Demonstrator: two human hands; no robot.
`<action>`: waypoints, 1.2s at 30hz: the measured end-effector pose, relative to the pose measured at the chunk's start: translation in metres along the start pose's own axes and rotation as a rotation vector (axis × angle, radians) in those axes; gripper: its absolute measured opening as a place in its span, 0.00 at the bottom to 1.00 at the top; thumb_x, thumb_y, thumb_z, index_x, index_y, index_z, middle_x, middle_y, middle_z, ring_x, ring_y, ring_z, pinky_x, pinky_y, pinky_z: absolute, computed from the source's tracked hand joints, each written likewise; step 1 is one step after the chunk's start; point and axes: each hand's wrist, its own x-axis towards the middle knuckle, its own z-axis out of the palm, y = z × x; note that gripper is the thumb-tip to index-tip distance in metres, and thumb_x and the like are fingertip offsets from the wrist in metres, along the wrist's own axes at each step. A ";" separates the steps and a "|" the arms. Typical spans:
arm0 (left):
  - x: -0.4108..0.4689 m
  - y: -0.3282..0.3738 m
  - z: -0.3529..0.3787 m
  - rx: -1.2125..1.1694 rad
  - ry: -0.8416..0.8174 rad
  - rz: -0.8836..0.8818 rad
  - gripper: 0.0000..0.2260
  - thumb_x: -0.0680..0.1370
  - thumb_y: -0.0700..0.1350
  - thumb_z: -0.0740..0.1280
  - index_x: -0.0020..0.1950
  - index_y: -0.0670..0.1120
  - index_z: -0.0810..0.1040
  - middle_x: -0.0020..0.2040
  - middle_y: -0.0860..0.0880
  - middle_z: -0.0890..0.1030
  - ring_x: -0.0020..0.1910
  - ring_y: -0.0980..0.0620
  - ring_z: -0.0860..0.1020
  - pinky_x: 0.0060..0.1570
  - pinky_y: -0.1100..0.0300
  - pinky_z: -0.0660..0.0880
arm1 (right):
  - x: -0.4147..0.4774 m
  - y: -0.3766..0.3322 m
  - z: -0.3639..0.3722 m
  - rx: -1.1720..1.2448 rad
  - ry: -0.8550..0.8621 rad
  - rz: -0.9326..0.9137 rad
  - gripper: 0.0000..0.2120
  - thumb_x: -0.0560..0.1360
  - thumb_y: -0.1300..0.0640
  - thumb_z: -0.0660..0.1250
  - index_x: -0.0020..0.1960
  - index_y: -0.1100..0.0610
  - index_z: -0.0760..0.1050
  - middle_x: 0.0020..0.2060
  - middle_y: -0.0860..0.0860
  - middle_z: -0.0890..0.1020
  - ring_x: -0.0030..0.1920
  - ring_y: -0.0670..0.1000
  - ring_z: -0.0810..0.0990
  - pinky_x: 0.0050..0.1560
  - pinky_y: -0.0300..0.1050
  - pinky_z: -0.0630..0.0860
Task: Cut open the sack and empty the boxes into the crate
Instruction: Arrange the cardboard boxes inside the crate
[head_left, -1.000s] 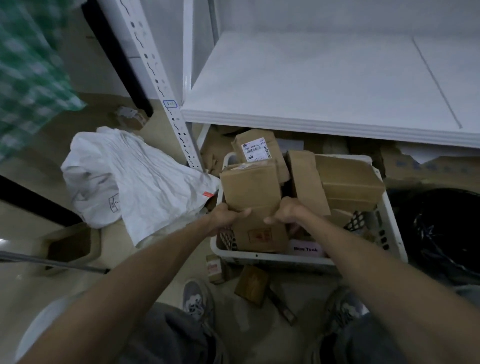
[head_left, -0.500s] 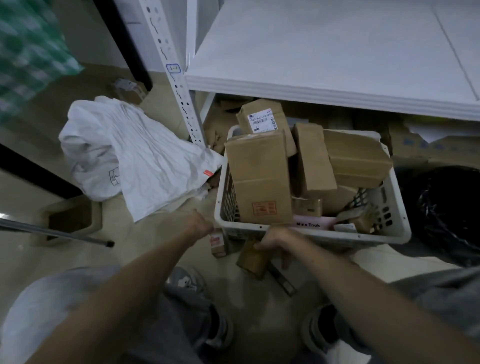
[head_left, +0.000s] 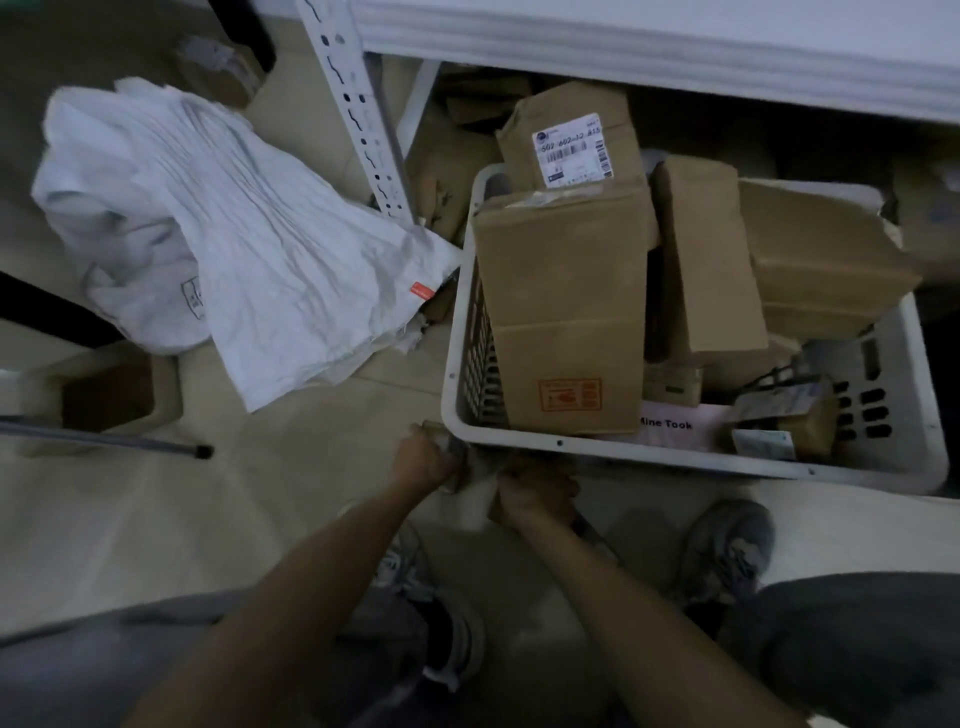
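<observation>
White crate (head_left: 623, 451) holds brown cardboard boxes (head_left: 563, 306) piled above its rim.

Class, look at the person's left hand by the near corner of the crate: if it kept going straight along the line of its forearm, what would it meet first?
Most likely the small box it already touches on the floor, then the white crate corner just beyond the left hand; depth is unclear.

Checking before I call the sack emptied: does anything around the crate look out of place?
Yes. Small boxes lie on the floor just outside the crate's near rim; the left hand and right hand are on them. Inside, the boxes are piled askew above the rim. The sack lies crumpled on the floor to the left.
</observation>
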 end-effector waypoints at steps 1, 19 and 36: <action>-0.008 0.005 -0.007 0.028 -0.023 -0.015 0.27 0.79 0.56 0.64 0.67 0.36 0.68 0.65 0.37 0.74 0.63 0.39 0.75 0.58 0.51 0.73 | -0.011 -0.005 -0.005 0.034 -0.025 -0.016 0.36 0.76 0.35 0.58 0.75 0.57 0.58 0.72 0.59 0.65 0.69 0.60 0.67 0.66 0.50 0.65; -0.248 0.182 -0.089 0.324 -0.476 0.116 0.11 0.73 0.39 0.71 0.53 0.39 0.76 0.50 0.40 0.77 0.50 0.41 0.79 0.40 0.52 0.80 | -0.208 0.036 -0.240 0.045 -0.056 -0.231 0.45 0.63 0.31 0.70 0.71 0.55 0.65 0.69 0.59 0.69 0.66 0.61 0.71 0.65 0.56 0.71; -0.225 0.243 -0.062 0.372 -0.376 0.269 0.08 0.77 0.38 0.69 0.55 0.41 0.77 0.53 0.42 0.79 0.46 0.47 0.79 0.40 0.59 0.79 | -0.167 0.057 -0.340 -0.250 -0.058 0.027 0.24 0.78 0.53 0.64 0.67 0.67 0.67 0.54 0.64 0.79 0.52 0.62 0.81 0.49 0.55 0.80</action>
